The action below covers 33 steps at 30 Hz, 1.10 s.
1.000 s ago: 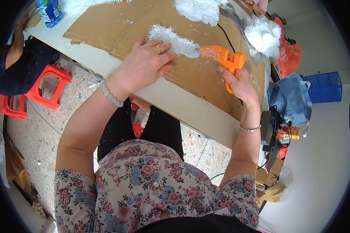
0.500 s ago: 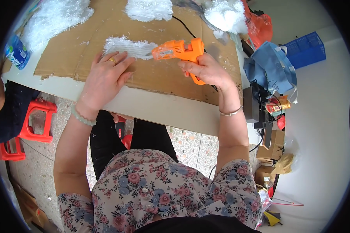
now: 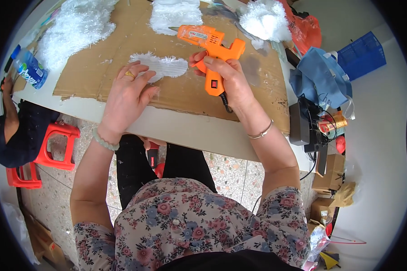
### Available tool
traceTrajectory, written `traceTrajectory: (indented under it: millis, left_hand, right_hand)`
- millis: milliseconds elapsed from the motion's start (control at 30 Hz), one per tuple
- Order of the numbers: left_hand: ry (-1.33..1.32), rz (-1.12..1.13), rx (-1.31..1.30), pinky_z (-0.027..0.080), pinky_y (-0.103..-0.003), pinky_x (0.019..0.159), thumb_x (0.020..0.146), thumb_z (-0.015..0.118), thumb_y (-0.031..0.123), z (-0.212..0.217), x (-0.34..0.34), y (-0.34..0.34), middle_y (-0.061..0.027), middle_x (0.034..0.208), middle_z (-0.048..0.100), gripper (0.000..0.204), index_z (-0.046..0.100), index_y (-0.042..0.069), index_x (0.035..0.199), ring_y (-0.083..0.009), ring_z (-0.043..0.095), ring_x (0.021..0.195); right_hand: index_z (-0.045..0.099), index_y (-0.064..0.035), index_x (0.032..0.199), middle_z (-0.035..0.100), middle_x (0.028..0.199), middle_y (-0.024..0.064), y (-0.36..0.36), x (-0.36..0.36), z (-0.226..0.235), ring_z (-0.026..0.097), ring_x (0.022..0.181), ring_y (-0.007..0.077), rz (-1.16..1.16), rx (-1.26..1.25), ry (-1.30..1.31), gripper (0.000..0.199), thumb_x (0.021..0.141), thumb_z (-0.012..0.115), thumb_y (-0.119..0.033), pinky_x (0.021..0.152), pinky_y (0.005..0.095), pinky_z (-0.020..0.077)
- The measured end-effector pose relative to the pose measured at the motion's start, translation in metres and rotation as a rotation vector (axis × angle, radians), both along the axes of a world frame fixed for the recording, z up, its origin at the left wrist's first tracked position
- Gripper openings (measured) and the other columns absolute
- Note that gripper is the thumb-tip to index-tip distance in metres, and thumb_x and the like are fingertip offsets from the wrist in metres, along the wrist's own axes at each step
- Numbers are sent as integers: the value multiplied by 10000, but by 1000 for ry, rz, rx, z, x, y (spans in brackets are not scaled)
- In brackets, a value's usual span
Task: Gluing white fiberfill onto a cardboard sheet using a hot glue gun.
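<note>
My right hand (image 3: 230, 79) is wrapped round the handle of an orange hot glue gun (image 3: 219, 47), its nozzle pointing left over the lower edge of a white fluffy piece (image 3: 176, 18) at the back. Its black cord runs from the bottom of the handle. Closer to me, a small white piece with fringed edges (image 3: 169, 67) lies on a brown cardboard sheet (image 3: 99, 81), its ribbed backing facing up. My left hand (image 3: 127, 97) is beside that piece's left end, fingers loosely bent and apart, with nothing in them.
White fluffy material (image 3: 77, 34) is heaped at the far left, near a blue bottle (image 3: 30, 67). Another white fluffy bundle (image 3: 265, 20) sits at the far right. Blue bags (image 3: 321, 74) and a blue basket (image 3: 362, 56) are to the right. A person's arm (image 3: 10, 106) and red stools (image 3: 59, 144) show at left.
The glue gun has moved up and away from the small fringed piece, its nozzle now tilted upward. My left hand has come off that piece. The whole view has shifted slightly.
</note>
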<state>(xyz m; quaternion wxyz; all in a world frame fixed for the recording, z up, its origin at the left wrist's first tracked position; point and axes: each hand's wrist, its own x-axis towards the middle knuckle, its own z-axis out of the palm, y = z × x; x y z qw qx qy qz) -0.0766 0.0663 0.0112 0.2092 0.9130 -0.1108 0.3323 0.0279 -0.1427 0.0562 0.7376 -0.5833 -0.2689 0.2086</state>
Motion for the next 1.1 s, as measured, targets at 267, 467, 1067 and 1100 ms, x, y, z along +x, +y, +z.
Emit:
traceTrajectory:
  millis: [267, 467, 1067, 1100]
  left_hand:
    - [3, -123, -291, 460, -366, 647, 760, 704, 158, 11, 2, -57, -99, 808, 620, 250, 622, -8, 929, -236, 585, 765]
    - [351, -564, -1283, 475, -221, 717, 868, 609, 79, 0, 21, -84, -38, 866, 621, 205, 558, -18, 1041, -59, 576, 840]
    - [394, -303, -1333, 521, -329, 769, 892, 593, 202, -19, -28, -63, -84, 953, 602, 357, 485, -9, 1159, -186, 619, 873]
    - [400, -306, -1338, 521, -329, 769, 892, 593, 202, -20, -29, -62, -84, 953, 602, 357, 485, -9, 1159, -186, 619, 873]
  right_hand:
    - [588, -27, 1095, 615, 1060, 53, 23, -18, 4, 577, 950, 133, 14, -66, 2, 241, 885, 599, -144, 817, 281, 476]
    - [549, -20, 1163, 602, 1108, 63, 6, -4, 11, 567, 959, 124, 222, -141, -75, 334, 839, 623, -60, 818, 275, 475]
    - [564, 41, 1109, 571, 1134, 265, -170, 272, -48, 527, 1120, 357, -1338, -1211, -173, 432, 735, 551, -173, 940, 376, 433]
    - [617, 32, 1042, 595, 1111, 250, -172, 265, -44, 562, 1086, 343, -1219, -1283, -185, 368, 749, 546, -178, 920, 378, 450]
